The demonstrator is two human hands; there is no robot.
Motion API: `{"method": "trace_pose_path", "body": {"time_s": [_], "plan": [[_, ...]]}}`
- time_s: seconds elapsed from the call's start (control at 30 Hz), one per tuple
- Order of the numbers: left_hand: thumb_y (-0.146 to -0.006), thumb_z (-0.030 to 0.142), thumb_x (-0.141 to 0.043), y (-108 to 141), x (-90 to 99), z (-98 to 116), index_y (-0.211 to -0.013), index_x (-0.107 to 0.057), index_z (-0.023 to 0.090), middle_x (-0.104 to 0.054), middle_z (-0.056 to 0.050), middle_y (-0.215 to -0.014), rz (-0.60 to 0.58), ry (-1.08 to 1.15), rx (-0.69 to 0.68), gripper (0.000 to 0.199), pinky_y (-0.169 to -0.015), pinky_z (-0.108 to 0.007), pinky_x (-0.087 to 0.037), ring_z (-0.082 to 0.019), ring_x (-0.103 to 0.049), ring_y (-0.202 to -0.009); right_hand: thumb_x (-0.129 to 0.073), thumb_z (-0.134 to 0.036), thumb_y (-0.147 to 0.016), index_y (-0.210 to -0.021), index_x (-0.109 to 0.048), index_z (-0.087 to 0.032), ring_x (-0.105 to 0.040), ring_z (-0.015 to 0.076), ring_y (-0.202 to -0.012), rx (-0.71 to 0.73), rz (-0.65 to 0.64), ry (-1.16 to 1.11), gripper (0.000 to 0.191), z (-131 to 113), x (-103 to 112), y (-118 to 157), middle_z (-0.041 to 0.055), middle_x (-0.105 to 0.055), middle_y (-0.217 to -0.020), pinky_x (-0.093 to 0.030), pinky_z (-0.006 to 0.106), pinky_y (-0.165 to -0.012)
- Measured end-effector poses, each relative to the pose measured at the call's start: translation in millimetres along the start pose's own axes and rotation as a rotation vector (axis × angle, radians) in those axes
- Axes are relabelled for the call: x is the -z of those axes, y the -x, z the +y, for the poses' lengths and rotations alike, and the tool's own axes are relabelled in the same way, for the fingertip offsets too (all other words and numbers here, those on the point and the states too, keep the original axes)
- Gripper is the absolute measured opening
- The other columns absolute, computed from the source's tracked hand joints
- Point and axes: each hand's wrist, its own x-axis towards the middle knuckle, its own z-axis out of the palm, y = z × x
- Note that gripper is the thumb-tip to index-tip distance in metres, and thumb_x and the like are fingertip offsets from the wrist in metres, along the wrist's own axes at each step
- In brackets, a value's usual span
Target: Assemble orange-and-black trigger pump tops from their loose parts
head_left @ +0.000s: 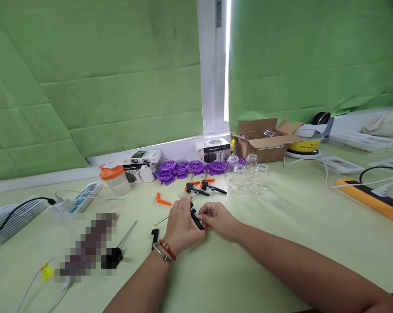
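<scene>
A slim black plastic piece (196,218) is gripped by my left hand (182,228), whose fingers curl round its upper part. At its lower end the fingertips of my right hand (219,221) are pinched together against it. A metal rod (162,220) juts out left of my left hand, and a short black lever-like part (155,238) lies beside the wrist. Just beyond my hands is an angled orange plastic piece (163,199). Two orange-and-black crank-like assemblies (198,189) rest farther back. What lies inside the left palm is hidden.
Several purple plastic frames (195,167) and glass jars (239,179) stand at the back, near an open cardboard box (264,145). An orange-lidded bottle (116,180) is at left. A black-headed rod (127,233) lies near a blurred patch. Power strips (372,201) and cables flank the table.
</scene>
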Motion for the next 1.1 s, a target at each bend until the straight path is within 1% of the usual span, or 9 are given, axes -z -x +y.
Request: {"method": "trace_pose_path", "body": {"time_s": [0.1,0.27,0.4,0.47,0.53,0.63,0.77,0.9,1.1], "plan": [[-0.055,0.036,-0.066,0.3,-0.8,1.0,-0.123,-0.039,0.014,-0.053,-0.012,-0.114,-0.004,-0.027,-0.021,0.077,-0.091,-0.044,-0.04,-0.03,-0.048,-0.106,-0.069,-0.031,-0.065,-0.071,-0.055,-0.016,-0.051,0.0094,-0.047,-0.033,0.027,-0.053,0.022,-2.0,0.6,-0.2,-0.0046,-0.054,-0.048,-0.043,0.023,-0.048],[-0.055,0.037,-0.065,0.8,-2.2,2.1,-0.123,-0.039,0.017,-0.052,-0.011,-0.115,0.002,-0.024,-0.033,0.075,-0.091,-0.045,-0.039,-0.03,-0.048,-0.107,-0.073,-0.029,-0.061,-0.071,-0.055,-0.015,-0.05,0.0082,-0.045,-0.085,0.035,-0.151,0.025,-2.0,0.9,-1.1,-0.0048,-0.054,-0.049,-0.041,0.022,-0.046],[-0.053,0.036,-0.067,0.6,-2.5,2.0,-0.124,-0.039,0.017,-0.052,-0.012,-0.115,-0.042,-0.006,0.037,0.079,-0.092,-0.044,-0.039,-0.031,-0.047,-0.109,-0.071,-0.024,-0.062,-0.072,-0.055,-0.015,-0.051,0.0083,-0.048,-0.079,0.06,-0.157,0.021,0.7,-1.1,-1.0,-0.0045,-0.055,-0.055,-0.042,0.022,-0.049],[-0.05,0.036,-0.069,0.5,-0.8,1.0,-0.126,-0.037,0.016,-0.05,-0.013,-0.118,-0.085,0.033,0.1,0.084,-0.093,-0.043,-0.039,-0.031,-0.046,-0.112,-0.065,-0.021,-0.067,-0.074,-0.056,-0.015,-0.051,0.0083,-0.051,0.0,0.044,-0.071,0.013,0.2,-1.6,0.5,-0.0042,-0.054,-0.058,-0.043,0.023,-0.051],[-0.049,0.037,-0.071,0.6,2.7,-0.1,-0.127,-0.034,0.016,-0.049,-0.013,-0.121,-0.126,0.092,0.156,0.089,-0.093,-0.042,-0.039,-0.03,-0.045,-0.114,-0.056,-0.016,-0.073,-0.075,-0.058,-0.016,-0.052,0.0085,-0.054,0.126,0.005,0.103,0.003,-2.4,-1.0,3.1,-0.0036,-0.054,-0.061,-0.044,0.023,-0.055],[-0.049,0.04,-0.072,0.9,9.8,-0.1,-0.127,-0.033,0.018,-0.049,-0.011,-0.12,-0.16,0.182,0.208,0.09,-0.092,-0.041,-0.04,-0.029,-0.046,-0.112,-0.046,-0.01,-0.078,-0.08,-0.062,-0.018,-0.054,0.0093,-0.059,0.34,-0.045,0.411,0.018,-8.4,1.5,7.4,-0.0019,-0.057,-0.067,-0.045,0.024,-0.061],[-0.049,0.04,-0.073,0.8,16.2,3.1,-0.123,-0.035,0.02,-0.05,-0.009,-0.114,-0.16,0.271,0.222,0.086,-0.09,-0.04,-0.04,-0.027,-0.048,-0.108,-0.044,-0.007,-0.079,-0.089,-0.063,-0.018,-0.055,0.0116,-0.068,0.558,-0.057,0.663,0.024,-14.1,4.1,11.5,0.0013,-0.06,-0.075,-0.045,0.025,-0.067],[-0.049,0.037,-0.074,0.6,16.2,3.6,-0.122,-0.036,0.02,-0.052,-0.007,-0.107,-0.159,0.312,0.22,0.084,-0.085,-0.038,-0.042,-0.025,-0.051,-0.1,-0.046,-0.006,-0.079,-0.088,-0.064,-0.018,-0.057,0.0128,-0.071,0.648,-0.04,0.748,0.023,-15.8,3.9,12.8,0.0033,-0.062,-0.077,-0.046,0.025,-0.069],[-0.048,0.036,-0.076,1.3,15.3,0.1,-0.121,-0.037,0.021,-0.051,-0.006,-0.107,-0.171,0.356,0.221,0.084,-0.085,-0.037,-0.042,-0.023,-0.051,-0.099,-0.047,-0.01,-0.08,-0.091,-0.066,-0.018,-0.061,0.0136,-0.074,0.738,-0.039,0.76,0.023,-11.5,6.0,8.3,0.0055,-0.066,-0.083,-0.048,0.024,-0.07]]}}
